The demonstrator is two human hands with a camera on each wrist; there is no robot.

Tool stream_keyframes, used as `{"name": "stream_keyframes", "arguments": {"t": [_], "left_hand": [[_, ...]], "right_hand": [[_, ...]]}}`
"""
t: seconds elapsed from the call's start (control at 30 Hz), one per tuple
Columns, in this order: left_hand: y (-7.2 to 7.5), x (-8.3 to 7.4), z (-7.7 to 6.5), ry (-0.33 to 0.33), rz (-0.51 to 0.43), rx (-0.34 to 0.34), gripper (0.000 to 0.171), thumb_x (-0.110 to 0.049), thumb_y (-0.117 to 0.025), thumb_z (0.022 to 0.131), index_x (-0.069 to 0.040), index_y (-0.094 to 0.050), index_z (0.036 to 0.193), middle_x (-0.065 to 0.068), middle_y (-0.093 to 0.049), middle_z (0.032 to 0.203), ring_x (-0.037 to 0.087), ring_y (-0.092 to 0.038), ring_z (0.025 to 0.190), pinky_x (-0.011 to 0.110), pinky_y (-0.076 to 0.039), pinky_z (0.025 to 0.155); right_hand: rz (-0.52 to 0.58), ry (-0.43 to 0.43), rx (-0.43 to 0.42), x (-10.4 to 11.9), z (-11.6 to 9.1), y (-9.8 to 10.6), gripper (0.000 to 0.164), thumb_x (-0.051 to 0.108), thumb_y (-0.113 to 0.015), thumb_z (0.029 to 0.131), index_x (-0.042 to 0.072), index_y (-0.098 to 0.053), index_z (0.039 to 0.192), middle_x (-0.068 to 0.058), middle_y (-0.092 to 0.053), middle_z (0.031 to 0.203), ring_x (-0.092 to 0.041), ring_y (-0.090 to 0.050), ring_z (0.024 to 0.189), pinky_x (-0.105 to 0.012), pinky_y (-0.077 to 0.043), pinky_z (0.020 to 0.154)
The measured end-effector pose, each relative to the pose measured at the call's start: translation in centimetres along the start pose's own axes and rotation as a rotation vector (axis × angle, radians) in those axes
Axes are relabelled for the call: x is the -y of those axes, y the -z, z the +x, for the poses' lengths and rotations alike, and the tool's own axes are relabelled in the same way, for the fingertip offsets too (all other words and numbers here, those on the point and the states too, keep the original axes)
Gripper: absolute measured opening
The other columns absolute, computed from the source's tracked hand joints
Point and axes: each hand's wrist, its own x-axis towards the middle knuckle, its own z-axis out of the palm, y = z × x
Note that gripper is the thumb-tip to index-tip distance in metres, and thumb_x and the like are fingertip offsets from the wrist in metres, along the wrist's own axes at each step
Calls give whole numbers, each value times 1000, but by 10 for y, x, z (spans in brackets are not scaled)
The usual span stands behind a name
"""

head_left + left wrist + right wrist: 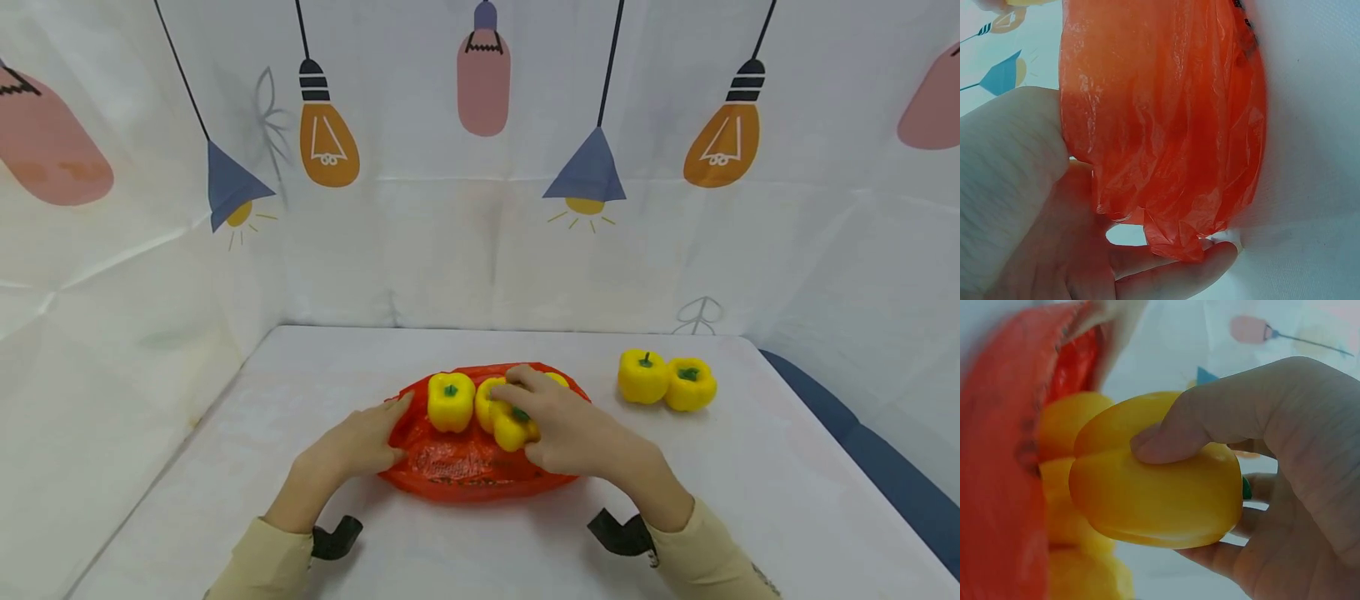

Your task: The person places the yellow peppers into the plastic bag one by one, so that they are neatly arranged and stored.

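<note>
A red plastic bag (465,467) lies spread open on the white table with several yellow bell peppers, one of them a pepper (450,402) with a green stem, in its mouth. My left hand (360,442) holds the bag's left side, its fingers around the edge; the left wrist view shows the crumpled red film against the fingers (1179,275). Over the bag's right part, my right hand (566,421) grips a yellow bell pepper (1160,481) between thumb and fingers. More peppers (1079,512) show behind it at the bag's rim. The right hand partly covers the peppers in the head view.
Two more yellow bell peppers (643,377) stand side by side at the table's back right. A white curtain (450,250) printed with lamps hangs behind the table (337,358). Past the right edge shows a dark blue surface (862,442).
</note>
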Motion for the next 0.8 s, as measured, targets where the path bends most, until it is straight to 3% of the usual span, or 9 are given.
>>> {"name": "stream_keyframes", "arguments": {"t": [0.23,0.37,0.53,0.8], "left_hand": [[0,0,0,1,11,-1,79,-27,-70,89,-11,-32,156,14,-43,156,38,-42,143,60,-36,114],[0,0,0,4,13,-4,79,-27,-70,88,-12,-33,156,13,-44,155,36,-44,141,58,-38,114],[0,1,0,0,25,-13,78,-28,-71,88,-11,-35,155,11,-47,153,35,-48,138,57,-40,112],[0,-1,0,21,31,0,79,-29,-72,88,-13,-34,155,12,-45,155,35,-47,138,58,-40,112]], "right_hand": [[-20,-2,121,18,13,-21,68,7,-70,77,26,-53,140,3,-47,135,-12,-48,116,-32,-54,97],[-45,16,150,25,22,-37,70,10,-71,77,24,-51,142,2,-48,134,-12,-49,114,-32,-55,96],[-63,26,142,28,30,-58,66,13,-72,78,19,-51,140,3,-49,132,-10,-52,108,-30,-53,99],[-92,-27,128,31,33,-72,65,27,-74,87,18,-46,145,0,-49,141,-15,-55,122,-37,-50,107]]}}
